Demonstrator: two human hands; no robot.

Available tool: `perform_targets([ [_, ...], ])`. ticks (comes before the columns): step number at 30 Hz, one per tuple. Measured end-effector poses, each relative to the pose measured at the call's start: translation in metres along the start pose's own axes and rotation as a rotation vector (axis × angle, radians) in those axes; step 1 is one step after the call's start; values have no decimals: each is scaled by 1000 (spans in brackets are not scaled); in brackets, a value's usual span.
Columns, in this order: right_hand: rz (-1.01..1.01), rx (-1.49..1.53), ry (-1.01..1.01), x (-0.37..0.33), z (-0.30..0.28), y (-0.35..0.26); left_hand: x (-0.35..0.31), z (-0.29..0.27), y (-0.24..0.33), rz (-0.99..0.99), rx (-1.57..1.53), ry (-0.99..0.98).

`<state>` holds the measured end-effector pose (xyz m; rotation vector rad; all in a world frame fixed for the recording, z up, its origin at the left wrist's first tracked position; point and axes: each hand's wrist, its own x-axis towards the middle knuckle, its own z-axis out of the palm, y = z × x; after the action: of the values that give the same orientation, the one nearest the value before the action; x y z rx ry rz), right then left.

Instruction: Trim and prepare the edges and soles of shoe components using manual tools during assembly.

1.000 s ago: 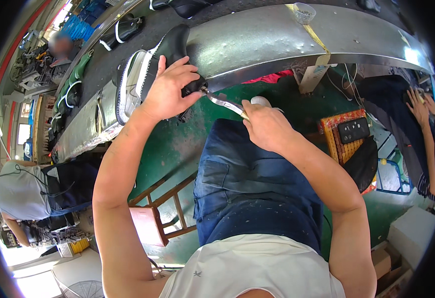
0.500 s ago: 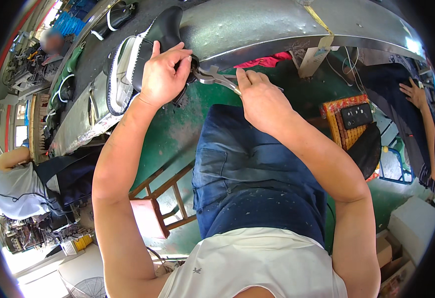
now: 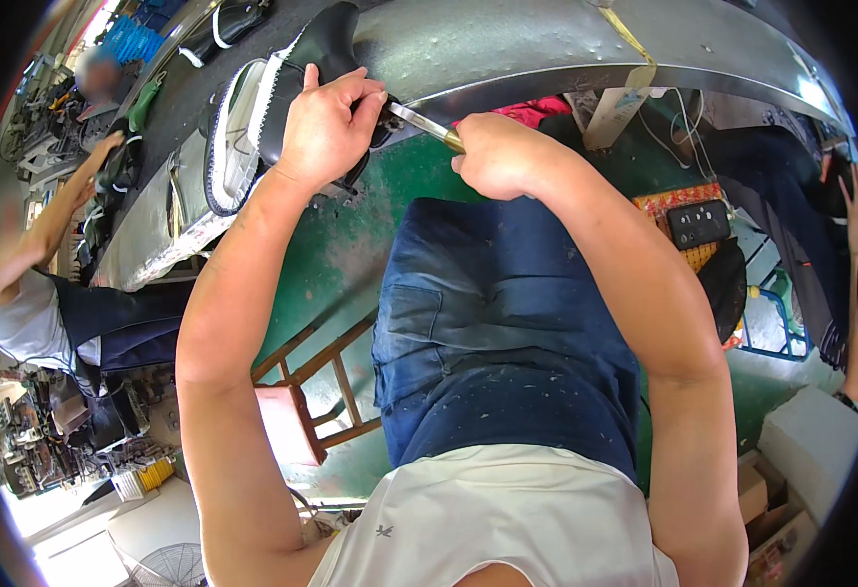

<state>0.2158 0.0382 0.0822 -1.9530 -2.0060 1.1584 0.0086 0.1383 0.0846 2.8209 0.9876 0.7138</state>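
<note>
My left hand [image 3: 326, 129] is closed on a black shoe [image 3: 329, 47] at the bench edge, index finger raised and thumb near the shoe's end. A white stitched edge runs along the shoe's side. My right hand [image 3: 507, 155] grips pliers [image 3: 421, 119], turned so that only a narrow metal side and a yellowish handle part show. Their tip meets the dark end of the shoe beside my left thumb; the jaws themselves are hard to make out. Left of the held shoe stands another shoe, its pale sole [image 3: 235, 137] facing me with white stitching round its rim.
A metal-topped bench [image 3: 507, 44] curves across the far side, with more black shoes [image 3: 238, 24] at left. A co-worker's arm [image 3: 52, 220] reaches over the bench there. A wooden stool [image 3: 301, 416] stands below my left arm; a phone [image 3: 698, 225] lies on a woven seat at right.
The pliers have turned from showing their open-shaped head to showing a narrow side, and my right wrist has rolled over. At left, the co-worker's arm has stretched out to the bench.
</note>
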Motion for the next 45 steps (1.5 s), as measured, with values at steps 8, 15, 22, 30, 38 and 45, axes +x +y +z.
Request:
perform_targets([
  [8,-118,157,124,11,33,31,21,-17,9,-171,-48,-147],
  [15,-113,75,132,4,29,26,83,-1,-27,-490,523,-87],
  [22,-202,70,226,-13,31,24,94,-10,-55,-697,291,-309],
  [30,-207,69,357,-42,42,20,89,-18,-40,-670,83,-279],
  [38,-159,105,331,-106,62,33,80,-20,-42,-629,61,-281],
  [45,-117,138,280,-124,73,31,77,-11,-36,-635,124,-283],
])
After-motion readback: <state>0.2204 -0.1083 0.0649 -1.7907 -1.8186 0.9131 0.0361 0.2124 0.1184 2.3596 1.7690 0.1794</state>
